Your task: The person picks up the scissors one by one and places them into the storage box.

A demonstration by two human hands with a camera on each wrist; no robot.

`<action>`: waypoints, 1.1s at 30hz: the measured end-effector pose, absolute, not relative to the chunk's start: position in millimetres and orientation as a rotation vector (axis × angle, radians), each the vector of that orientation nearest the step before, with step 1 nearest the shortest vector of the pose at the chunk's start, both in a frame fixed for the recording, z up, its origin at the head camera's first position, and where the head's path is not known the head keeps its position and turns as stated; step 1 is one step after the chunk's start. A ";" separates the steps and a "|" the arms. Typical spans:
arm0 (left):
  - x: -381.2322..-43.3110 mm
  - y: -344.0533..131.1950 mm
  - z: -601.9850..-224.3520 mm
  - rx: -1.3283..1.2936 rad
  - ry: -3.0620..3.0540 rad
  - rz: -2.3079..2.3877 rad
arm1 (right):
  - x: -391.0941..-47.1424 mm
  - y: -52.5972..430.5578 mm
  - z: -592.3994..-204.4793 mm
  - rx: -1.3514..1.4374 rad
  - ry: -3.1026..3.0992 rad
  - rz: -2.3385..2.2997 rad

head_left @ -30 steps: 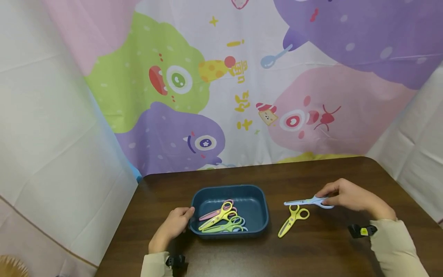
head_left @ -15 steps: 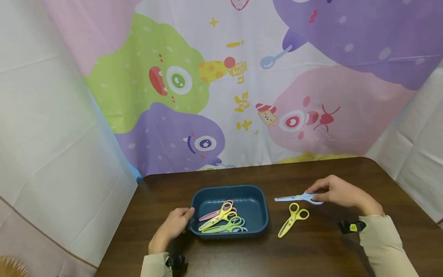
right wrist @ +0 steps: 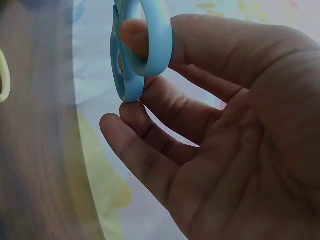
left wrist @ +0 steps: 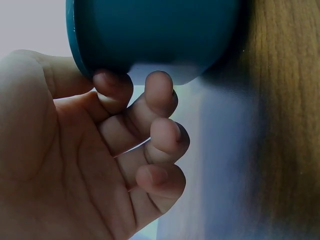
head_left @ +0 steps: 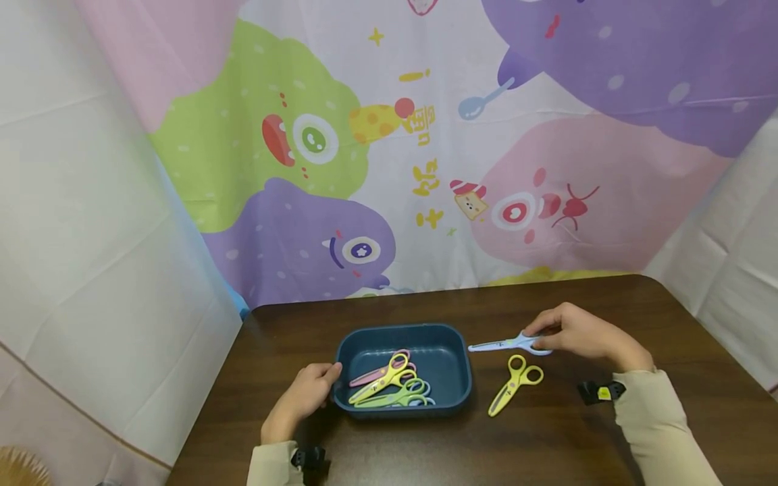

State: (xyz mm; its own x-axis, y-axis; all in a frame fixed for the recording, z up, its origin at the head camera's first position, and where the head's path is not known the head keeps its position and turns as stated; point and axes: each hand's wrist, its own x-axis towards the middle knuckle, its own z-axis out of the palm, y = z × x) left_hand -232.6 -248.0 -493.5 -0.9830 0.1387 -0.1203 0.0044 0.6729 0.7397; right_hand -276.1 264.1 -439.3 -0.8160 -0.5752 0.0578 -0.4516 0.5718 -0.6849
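Note:
In the head view my right hand [head_left: 580, 332] pinches light blue scissors [head_left: 507, 343] by the finger loops, blades pointing left toward the tray's right rim. The right wrist view shows thumb and fingers at the blue loops [right wrist: 159, 40]. My left hand [head_left: 308, 390] grips the left wall of a dark blue tray [head_left: 444, 378]; in the left wrist view thumb and index finger pinch its rim. Inside the tray lie pink scissors [head_left: 369, 376], yellow scissors [head_left: 381, 385], green scissors [head_left: 389, 399] and partly hidden blue ones. Another pair of yellow scissors [head_left: 509, 393] lies on the table, right of the tray.
The dark wooden table [head_left: 389, 449] has its back edge against a cartoon-printed curtain [head_left: 425, 256]. White cloth hangs on both sides. A straw-coloured round object [head_left: 23, 467] shows at the lower left corner.
My right hand has carried the light blue scissors left, from above the yellow pair on the table to close beside the tray's rim. My left hand and the tray have stayed put.

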 end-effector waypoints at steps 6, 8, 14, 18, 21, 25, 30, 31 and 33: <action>-232.2 -249.4 -491.7 0.124 2.716 1.176 | -281.0 255.8 -437.5 -0.874 2.590 -1.089; -232.3 -249.8 -491.5 0.128 2.717 1.171 | -282.7 252.7 -437.2 -0.872 2.575 -1.087; -232.8 -250.1 -492.7 0.127 2.715 1.188 | -289.9 239.8 -435.8 -0.874 2.518 -1.084; -232.6 -249.3 -493.8 0.122 2.721 1.186 | -293.8 230.1 -434.1 -0.895 2.511 -1.067; -232.5 -249.2 -493.8 0.115 2.724 1.179 | -295.4 223.6 -431.8 -0.911 2.512 -1.059; -232.6 -249.0 -492.8 0.121 2.720 1.183 | -297.5 216.2 -429.0 -0.940 2.515 -1.063; -232.8 -249.1 -492.8 0.126 2.717 1.185 | -300.3 208.6 -428.7 -0.943 2.525 -1.052; -232.8 -249.2 -492.9 0.123 2.716 1.187 | -300.6 207.3 -428.8 -0.940 2.526 -1.051; -232.6 -249.3 -493.1 0.119 2.717 1.186 | -301.4 204.9 -429.4 -0.938 2.523 -1.052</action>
